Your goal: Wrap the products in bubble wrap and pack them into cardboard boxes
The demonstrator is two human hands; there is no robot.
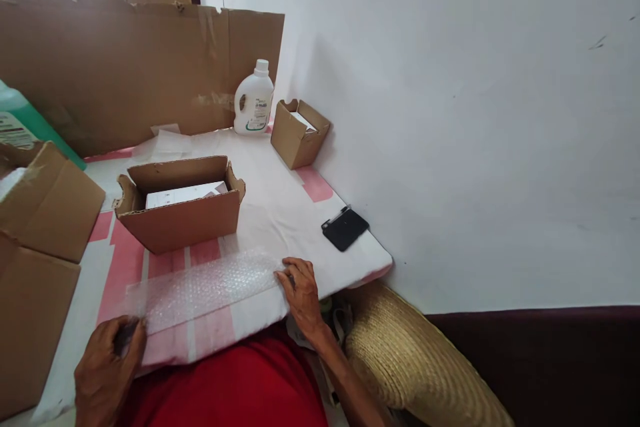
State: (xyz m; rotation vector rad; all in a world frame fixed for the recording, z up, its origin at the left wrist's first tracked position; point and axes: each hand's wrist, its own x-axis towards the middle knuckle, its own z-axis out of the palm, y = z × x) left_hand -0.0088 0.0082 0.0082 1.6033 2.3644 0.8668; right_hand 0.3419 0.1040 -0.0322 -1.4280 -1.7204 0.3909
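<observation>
A strip of bubble wrap (210,285) lies stretched across the frame's lower left, just below an open carton (193,223); I'd judge the step in hand is spreading it flat, and the next move calls for even tension at both ends. The left hand (107,363), half curled, pinches its left end; the right hand (301,290), fingers bent, pinches the right end near bottom centre.

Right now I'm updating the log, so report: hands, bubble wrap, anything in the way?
Left hand at left end of bubble wrap, right hand at right end. Wrap spread on table. Open cardboard box beyond it.
</observation>
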